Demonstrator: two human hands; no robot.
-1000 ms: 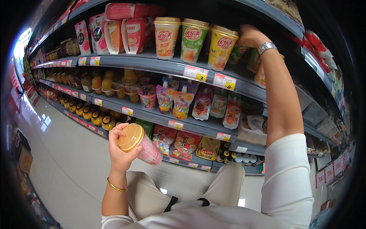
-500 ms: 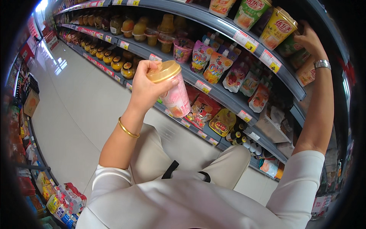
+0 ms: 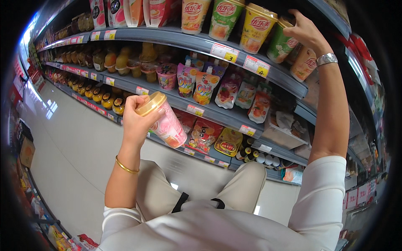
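In my left hand [image 3: 136, 119] is a pink milk-tea cup [image 3: 169, 127] with a gold lid, gripped round the lid and tilted in front of the shelves. My right hand [image 3: 306, 34] reaches up to the top visible shelf, its fingers closed about the lid end of a green milk-tea cup [image 3: 280, 45], which leans there. A yellow cup [image 3: 256, 29] stands just left of it, and an orange-and-cream cup [image 3: 303, 65] tilts below my right wrist. Farther left are another green cup [image 3: 225, 19] and a cream-coloured cup [image 3: 194, 16].
Jelly pouches [image 3: 205, 88] and tubs line the middle shelf [image 3: 234, 119], with jars [image 3: 108, 101] farther left. Red candy bags [image 3: 204, 134] lie lower. A clear plastic bin [image 3: 284, 134] sits at the right. Tiled floor [image 3: 71, 154] runs along the left, past a cardboard box [image 3: 27, 151].
The view has shifted so more of the upper shelf shows. The pink cup stays in my left hand. My right hand is now at the green cup's lid, which shows more fully.
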